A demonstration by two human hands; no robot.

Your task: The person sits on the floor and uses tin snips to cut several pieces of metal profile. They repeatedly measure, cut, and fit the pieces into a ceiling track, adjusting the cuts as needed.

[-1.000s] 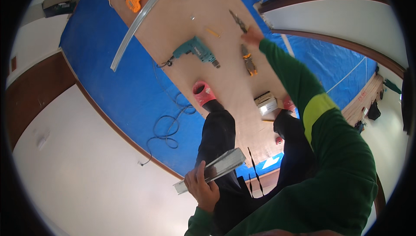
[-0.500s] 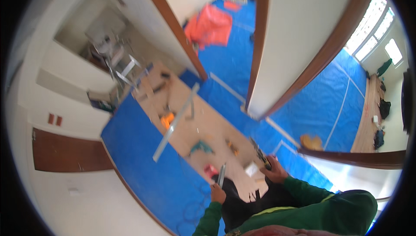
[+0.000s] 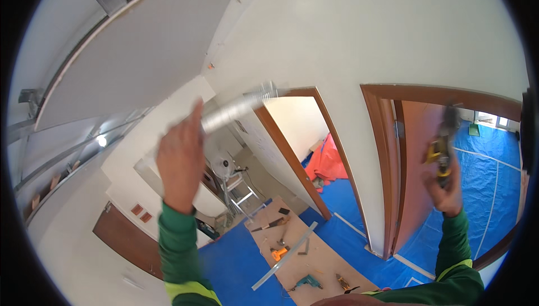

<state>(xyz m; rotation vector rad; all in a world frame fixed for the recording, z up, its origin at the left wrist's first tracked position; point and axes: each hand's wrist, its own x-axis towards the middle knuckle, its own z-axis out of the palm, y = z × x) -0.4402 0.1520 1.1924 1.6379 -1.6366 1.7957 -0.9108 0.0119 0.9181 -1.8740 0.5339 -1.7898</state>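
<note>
My left hand [image 3: 181, 165] is raised at the left, closed on one end of a short, shiny metal channel [image 3: 236, 112]. The channel slants up to the right, its far end smeared by motion in front of the wall. On the other side my right hand [image 3: 447, 193] is wrapped round the yellow-and-black handles of metal snips [image 3: 443, 151]. Their dark jaws point upward and are blurred, so I cannot tell whether they are apart. The snips are held in front of a brown door.
Overhead is a ceiling panel [image 3: 146, 42] with metal framing at its left. Below, a brown board [image 3: 325, 255] on blue sheeting [image 3: 236, 269] bears a long metal strip [image 3: 285, 256], an orange power tool [image 3: 279, 253], a teal drill [image 3: 307, 282] and other tools. A stepladder [image 3: 241, 190] stands behind.
My view has tilted up from the floor toward the wall and ceiling. Both hands have risen, the left with the metal channel and the right with the snips, and are farther apart.
</note>
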